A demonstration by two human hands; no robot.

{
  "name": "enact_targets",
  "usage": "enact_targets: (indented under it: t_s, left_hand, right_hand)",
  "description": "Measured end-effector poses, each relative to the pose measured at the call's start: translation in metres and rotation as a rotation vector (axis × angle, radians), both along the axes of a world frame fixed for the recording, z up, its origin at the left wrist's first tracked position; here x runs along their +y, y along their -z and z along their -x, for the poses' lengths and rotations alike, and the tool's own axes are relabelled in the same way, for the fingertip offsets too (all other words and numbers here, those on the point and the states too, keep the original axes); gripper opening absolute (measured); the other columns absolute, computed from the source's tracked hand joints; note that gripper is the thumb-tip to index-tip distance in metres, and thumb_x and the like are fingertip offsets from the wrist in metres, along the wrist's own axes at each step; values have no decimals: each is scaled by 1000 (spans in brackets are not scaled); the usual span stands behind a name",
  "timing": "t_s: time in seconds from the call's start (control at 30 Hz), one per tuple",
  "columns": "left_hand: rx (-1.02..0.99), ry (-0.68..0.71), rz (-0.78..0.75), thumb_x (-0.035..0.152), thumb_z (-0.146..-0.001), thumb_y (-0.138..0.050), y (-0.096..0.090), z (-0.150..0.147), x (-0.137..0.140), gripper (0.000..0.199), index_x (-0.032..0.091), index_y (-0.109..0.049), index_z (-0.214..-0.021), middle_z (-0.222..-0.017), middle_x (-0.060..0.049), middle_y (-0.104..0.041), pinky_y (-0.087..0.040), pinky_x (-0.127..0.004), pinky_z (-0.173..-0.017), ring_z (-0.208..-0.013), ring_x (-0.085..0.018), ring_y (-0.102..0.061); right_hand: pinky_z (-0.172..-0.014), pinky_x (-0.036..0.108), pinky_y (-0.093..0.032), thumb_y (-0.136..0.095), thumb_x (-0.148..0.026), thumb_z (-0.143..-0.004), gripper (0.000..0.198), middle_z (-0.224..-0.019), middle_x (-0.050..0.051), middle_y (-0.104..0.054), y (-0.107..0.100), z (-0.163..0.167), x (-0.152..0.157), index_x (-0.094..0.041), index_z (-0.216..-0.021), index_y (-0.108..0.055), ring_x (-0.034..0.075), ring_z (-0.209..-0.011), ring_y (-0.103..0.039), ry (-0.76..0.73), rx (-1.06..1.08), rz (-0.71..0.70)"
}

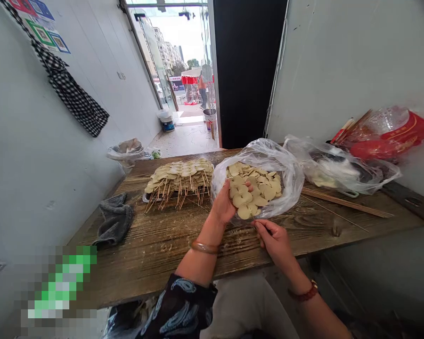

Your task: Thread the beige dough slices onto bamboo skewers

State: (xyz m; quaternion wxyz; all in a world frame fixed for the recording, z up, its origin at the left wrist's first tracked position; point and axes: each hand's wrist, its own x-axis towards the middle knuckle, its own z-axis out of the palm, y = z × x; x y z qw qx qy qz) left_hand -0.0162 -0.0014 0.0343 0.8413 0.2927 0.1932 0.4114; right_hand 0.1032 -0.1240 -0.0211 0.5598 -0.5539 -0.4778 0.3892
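Observation:
My left hand (226, 203) is closed around several thin, round, pale slices (240, 194) that look like potato, lined up in an overlapping row. They are above an open clear plastic bag (292, 188) filled with loose slices of the same kind (270, 184). Just below the row, my right hand (273, 238) pinches the end of a thin skewer at the lowest slice; most of the stick is hidden. To the left, a pile of threaded skewers (180, 176) rests on a metal tray (145, 197), its sticks pointing toward me.
Bare bamboo skewers (346, 202) lie on the wooden table (155, 254) at right, beside a dark flat handle (411, 200). Behind them are another clear bag (339, 165) and red packaging (392, 136). A grey cloth (115, 219) lies at left. Buckets (167, 121) stand by the doorway.

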Motion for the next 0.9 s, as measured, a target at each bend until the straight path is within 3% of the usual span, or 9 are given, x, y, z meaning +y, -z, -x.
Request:
enact_targets:
  t_s: [0.33,0.53,0.9]
  left_hand:
    - [80,-83,-84,28,-81,-60,10,-16,-11,33,8,-62,-108,-100,-15,-70,-51,-38,-88,-95,-24,-65]
    - [107,-104,-88,28,-76,-67,10,-18,-14,29,9,-65,-97,-92,-14,-71,-53,-37,-82,-89,-25,-67]
    - [119,-52,-105,31,-73,-69,10,-23,-22,31,9,-66,-96,-93,-14,-71,-55,-34,-76,-86,-24,-67]
  right_hand:
    - [-46,21,-38,-54,-42,-85,33,-56,-3,-51,5,3,3,-13,-90,-70,9,-44,-46,62,-32,-73]
    - [-43,21,-36,-54,-42,-83,34,-55,-3,-52,9,5,5,-13,-87,-69,9,-41,-45,93,-36,-45]
    - [-44,21,-37,-54,-42,-84,34,-54,-3,-52,10,4,6,-13,-86,-70,9,-42,-45,138,-45,-71]
